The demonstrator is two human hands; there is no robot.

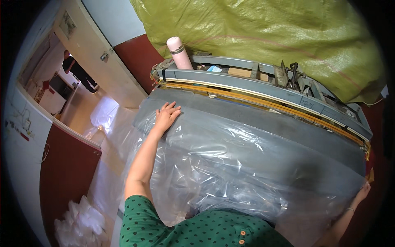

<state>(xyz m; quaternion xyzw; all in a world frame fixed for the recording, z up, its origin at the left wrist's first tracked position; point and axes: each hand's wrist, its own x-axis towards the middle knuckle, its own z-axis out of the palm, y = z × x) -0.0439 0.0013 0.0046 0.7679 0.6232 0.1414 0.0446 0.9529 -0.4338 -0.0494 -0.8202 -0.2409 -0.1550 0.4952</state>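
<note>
A large clear plastic sheet (214,152) lies wrinkled over the grey metal bed (247,115) of a long machine and hangs down its front toward me. My left hand (166,116) rests flat on the sheet near the bed's left end, fingers spread. Far to the right, my right hand (362,192) is at the sheet's right edge by the bed's corner, its fingers closed on the plastic. Part of that hand is dim near the picture's rim. Behind the bed runs a yellow-orange bar (263,106) along the machine's grey frame (230,80).
A pink thermos bottle (180,53) stands on the frame's left end; scissors (293,74) are toward its right. A yellow-green tarp (263,33) hangs behind. At left are an open door (103,57), a person (78,70) beyond it, and bundled clear plastic (80,224) on the floor.
</note>
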